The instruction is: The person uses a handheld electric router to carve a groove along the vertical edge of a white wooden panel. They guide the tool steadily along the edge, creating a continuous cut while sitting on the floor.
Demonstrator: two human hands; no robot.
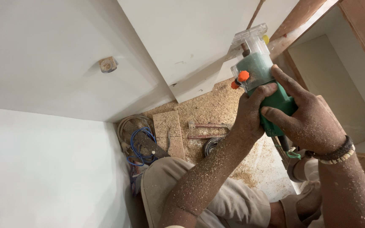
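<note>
A green trimmer (263, 80) is held in both hands at the upper right of the view. Its long axis runs diagonally, from the green body at lower right up to the clear plastic base (250, 36) at upper left, and that base is pointed at and pressed against the edge of a white board (191, 38). An orange knob (243, 76) is seen on the side of the clear housing.

The left hand (250, 114) is wrapped around the near side of the body, its fingers closed tight on it. The right hand (309, 120) is clamped on the far side, with the thumb and forefinger laid along the green casing; a beaded bracelet (336, 154) is worn on that wrist. Both forearms are dusted with sawdust.

Below the tool, the floor (216, 109) is covered with sawdust. Two red-handled clamps (208, 131) are lying there, next to a chipboard offcut (168, 133). A coil of blue wire (142, 145) is lying in the corner, just beside the offcut. The person's knee in beige trousers (165, 177) is seen below it. A small wooden block (107, 64) is fixed to the white panel at the upper left.
</note>
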